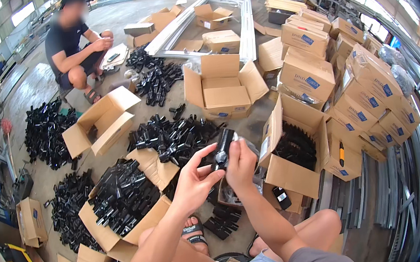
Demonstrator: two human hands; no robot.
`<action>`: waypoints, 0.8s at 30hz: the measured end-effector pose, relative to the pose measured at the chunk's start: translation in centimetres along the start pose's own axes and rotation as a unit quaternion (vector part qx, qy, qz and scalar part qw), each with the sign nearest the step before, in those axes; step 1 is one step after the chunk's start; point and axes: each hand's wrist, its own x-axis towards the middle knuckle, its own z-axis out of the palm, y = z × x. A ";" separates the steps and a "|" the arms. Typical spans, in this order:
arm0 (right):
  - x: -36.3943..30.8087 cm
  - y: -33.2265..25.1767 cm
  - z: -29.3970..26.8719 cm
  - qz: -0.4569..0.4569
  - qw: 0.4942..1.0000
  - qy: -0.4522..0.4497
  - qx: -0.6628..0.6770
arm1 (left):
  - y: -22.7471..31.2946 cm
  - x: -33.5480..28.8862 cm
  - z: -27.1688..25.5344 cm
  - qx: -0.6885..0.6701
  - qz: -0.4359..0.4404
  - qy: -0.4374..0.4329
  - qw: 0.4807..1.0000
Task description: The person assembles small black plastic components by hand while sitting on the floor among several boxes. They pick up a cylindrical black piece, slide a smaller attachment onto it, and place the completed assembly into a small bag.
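A black tubular fitting (225,144) with a shiny rounded part near its lower end is held up between my hands. My left hand (195,179) grips its lower end between thumb and fingers. Against its right side, my right hand (240,161) is closed, thumb and curled fingers pressed close; whatever lies inside those fingers is hidden. Below my hands stands a small box (229,194) with clear plastic bags, partly covered by my right arm. Just beyond the fitting lies a heap of black fittings (168,139).
An open carton of black fittings (123,195) stands at left, another carton (292,173) at right. A phone (282,197) and yellow cutter (341,153) rest on cardboard. Stacked cartons (313,72) rise at right beside metal profiles (375,215). Another person (69,46) squats at far left.
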 end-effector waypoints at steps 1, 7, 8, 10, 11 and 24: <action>0.2 0.6 -0.4 0.019 1.000 -0.014 -0.015 | -0.3 0.2 0.1 0.022 0.001 0.000 1.000; 0.1 1.4 -0.6 -0.003 1.000 0.021 0.012 | -0.3 0.4 0.5 0.002 0.007 -0.011 1.000; 0.2 1.5 -0.4 -0.014 1.000 0.020 0.008 | -0.3 0.6 0.3 0.014 0.012 -0.017 1.000; 0.5 1.4 -0.1 0.027 0.999 -0.031 -0.003 | 0.0 0.6 -0.5 0.031 0.022 -0.014 0.999; 0.4 2.0 0.5 0.042 0.999 -0.016 0.026 | 0.1 0.1 -1.1 0.038 0.024 -0.007 0.999; -4.9 11.0 0.2 0.432 0.872 -0.140 0.183 | 2.6 -23.9 -10.6 0.269 0.103 0.413 0.864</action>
